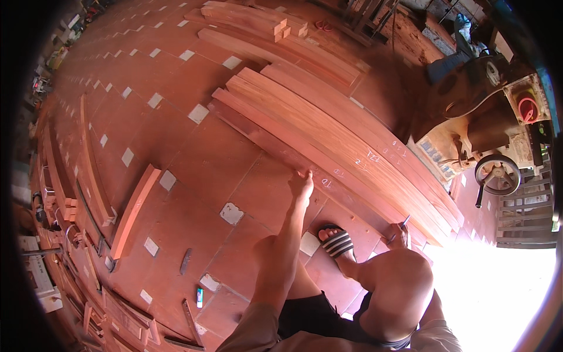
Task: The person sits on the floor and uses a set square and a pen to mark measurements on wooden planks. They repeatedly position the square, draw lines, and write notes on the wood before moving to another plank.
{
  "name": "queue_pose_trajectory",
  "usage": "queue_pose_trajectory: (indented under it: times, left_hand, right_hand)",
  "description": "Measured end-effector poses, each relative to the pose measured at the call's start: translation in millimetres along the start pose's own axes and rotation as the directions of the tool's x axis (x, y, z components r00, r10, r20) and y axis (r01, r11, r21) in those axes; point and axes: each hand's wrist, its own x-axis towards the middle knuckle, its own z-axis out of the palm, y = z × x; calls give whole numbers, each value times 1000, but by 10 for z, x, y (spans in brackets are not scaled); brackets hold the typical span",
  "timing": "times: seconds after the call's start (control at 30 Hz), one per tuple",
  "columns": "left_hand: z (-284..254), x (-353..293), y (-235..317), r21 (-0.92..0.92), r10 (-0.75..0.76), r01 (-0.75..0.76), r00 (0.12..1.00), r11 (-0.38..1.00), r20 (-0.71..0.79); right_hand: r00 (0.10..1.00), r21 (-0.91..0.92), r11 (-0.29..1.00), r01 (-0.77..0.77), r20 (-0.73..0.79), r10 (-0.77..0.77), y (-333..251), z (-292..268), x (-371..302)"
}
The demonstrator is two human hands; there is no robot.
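Several long reddish wooden boards (305, 126) lie side by side on the floor in front of me, with white handwritten marks on their faces. My left hand (302, 185) grips the near edge of the closest board (258, 138), its thumb on top; the fingers below are partly hidden. Near that board's right end, my right hand (400, 236) is closed around a slim pen-like marker (406, 221), whose light end points up. My knee partly covers the right forearm. A striped sandal (336, 242) is on my foot beside the board, between the two hands.
More stacked timber (252, 23) lies at the far side. A machine with a handwheel (497, 175) stands at the right. At the left are a short plank (136, 211) and many offcuts. A small green-and-white tube (200, 297) lies on the tiled floor (187, 229).
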Motion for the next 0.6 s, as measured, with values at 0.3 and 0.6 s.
queue_pose_trajectory:
  times: [0.3,0.6]
  left_hand:
    - [168,397,-202,-510,9,-5,1000,860,7]
    - [-381,-234,567,174,623,-648,569,741,-536]
  right_hand:
    - [934,-175,971,161,346,-92,-517,-942,69]
    - [795,231,785,575,-383,-469,433,30,1207]
